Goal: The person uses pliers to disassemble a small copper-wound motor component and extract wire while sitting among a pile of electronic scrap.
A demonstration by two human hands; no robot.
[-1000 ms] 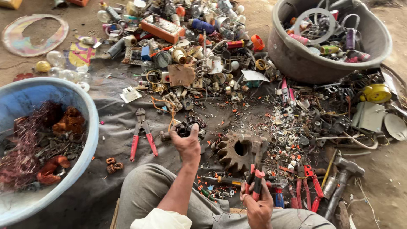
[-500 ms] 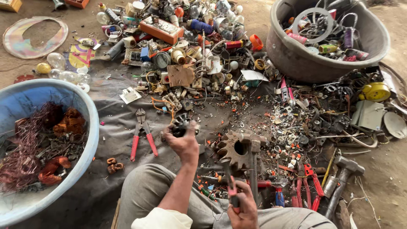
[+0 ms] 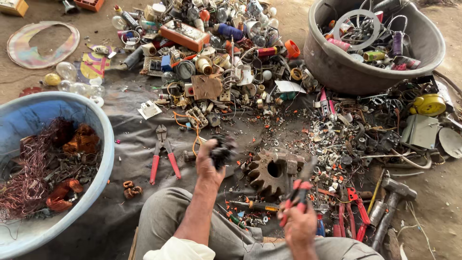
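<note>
My left hand (image 3: pixel 208 163) is closed around a small dark motor part (image 3: pixel 223 150), blurred and lifted just above the grey cloth (image 3: pixel 120 159). My right hand (image 3: pixel 299 225) grips red-handled pliers (image 3: pixel 298 191) with the jaws pointing up, over my right knee. A big rusty gear (image 3: pixel 272 169) lies on the cloth between the two hands. Red-handled cutters (image 3: pixel 162 154) lie to the left of my left hand.
A blue tub (image 3: pixel 103 144) at left holds copper wire and coils. A grey tub (image 3: pixel 337 72) at top right holds rings and scrap. Mixed electrical scrap (image 3: pixel 216 58) covers the far ground. A hammer (image 3: pixel 392 197) and more red tools (image 3: pixel 353 212) lie at right.
My left hand has lifted the dark part off the cloth. My right hand has come up with the pliers and moved right, away from the gear.
</note>
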